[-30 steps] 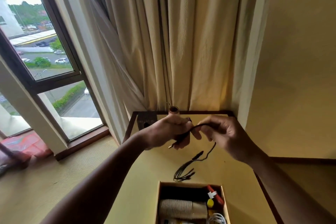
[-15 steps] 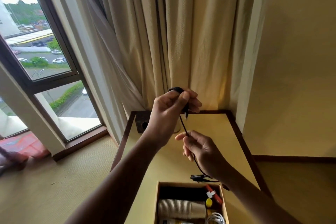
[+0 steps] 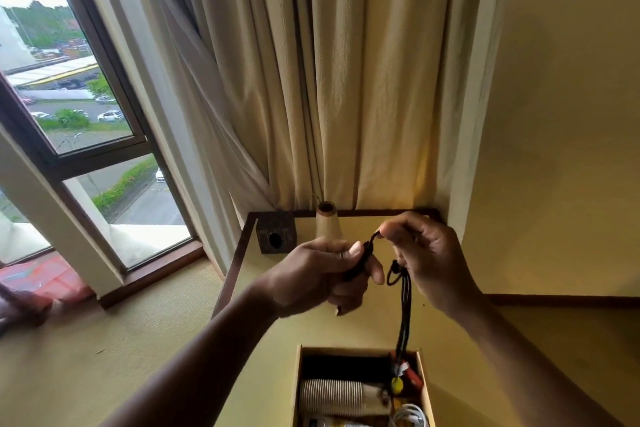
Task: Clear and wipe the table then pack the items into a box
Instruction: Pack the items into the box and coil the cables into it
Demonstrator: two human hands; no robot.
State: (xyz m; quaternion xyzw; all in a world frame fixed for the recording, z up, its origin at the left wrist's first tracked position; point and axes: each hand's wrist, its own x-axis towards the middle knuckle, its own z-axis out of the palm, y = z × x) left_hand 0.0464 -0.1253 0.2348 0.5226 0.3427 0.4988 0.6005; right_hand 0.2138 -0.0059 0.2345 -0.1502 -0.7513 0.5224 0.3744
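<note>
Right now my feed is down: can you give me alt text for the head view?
Above a yellow table, the left hand and the right hand hold a black cord, its gathered loops hanging over an open cardboard box packed with paper cups and small items. A cone-shaped vase and a dark block stand at the table's far edge before cream curtains.

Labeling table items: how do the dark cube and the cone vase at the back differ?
The dark cube is squat, mottled brown, with a round hole in its front face; the cone vase is taller, cream, tapering to a dark open mouth. The cube sits nearer the window. Both stand upright at the table's back edge.
</note>
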